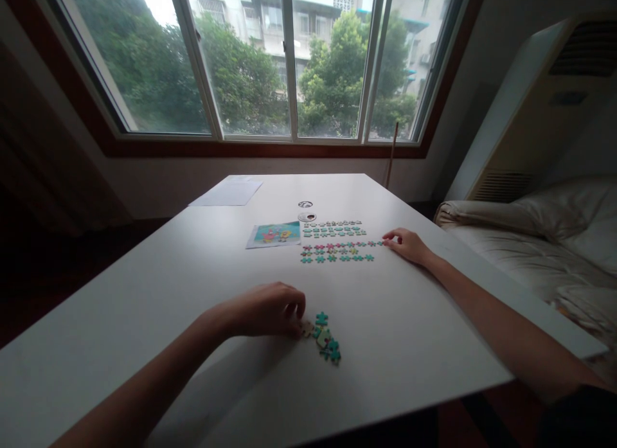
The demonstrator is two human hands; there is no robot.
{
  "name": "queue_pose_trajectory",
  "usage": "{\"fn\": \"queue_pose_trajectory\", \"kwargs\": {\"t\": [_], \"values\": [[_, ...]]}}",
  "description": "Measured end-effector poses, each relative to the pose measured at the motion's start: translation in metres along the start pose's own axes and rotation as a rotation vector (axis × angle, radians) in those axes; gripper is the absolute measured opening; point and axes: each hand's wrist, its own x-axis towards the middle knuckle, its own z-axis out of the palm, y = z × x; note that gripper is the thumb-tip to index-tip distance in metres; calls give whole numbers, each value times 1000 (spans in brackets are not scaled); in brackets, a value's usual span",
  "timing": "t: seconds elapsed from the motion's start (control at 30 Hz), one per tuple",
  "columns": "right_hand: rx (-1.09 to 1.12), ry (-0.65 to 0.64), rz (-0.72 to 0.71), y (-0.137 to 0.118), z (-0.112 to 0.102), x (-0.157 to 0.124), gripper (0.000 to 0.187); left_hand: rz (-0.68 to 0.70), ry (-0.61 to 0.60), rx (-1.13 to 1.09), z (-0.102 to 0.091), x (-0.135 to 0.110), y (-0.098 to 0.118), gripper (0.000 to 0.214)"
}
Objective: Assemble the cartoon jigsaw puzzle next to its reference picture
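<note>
My left hand is closed in a pinch at the left side of a small pile of green and teal jigsaw pieces. At its fingertips is a beige jigsaw piece, partly covered by the fingers. Farther off, my right hand has its thumb and fingers together on a small teal jigsaw piece. That piece is at the right end of a row with pink pieces. More pieces lie in several rows, spaced out and not joined.
A colourful picture sheet lies left of the rows. Behind them are two round items set on the white table. White paper rests at the far left. A sofa stands beyond the table's right edge, and windows are ahead.
</note>
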Motion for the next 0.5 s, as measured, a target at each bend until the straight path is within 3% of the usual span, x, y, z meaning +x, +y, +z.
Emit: {"fn": "queue_pose_trajectory", "kwargs": {"t": [0.17, 0.5], "values": [[42, 61, -91, -24, -1, -2, 20, 52, 12, -37, 1, 0, 2, 27], [220, -41, -422, -115, 3, -27, 16, 181, 20, -162, 4, 4, -1, 14]]}}
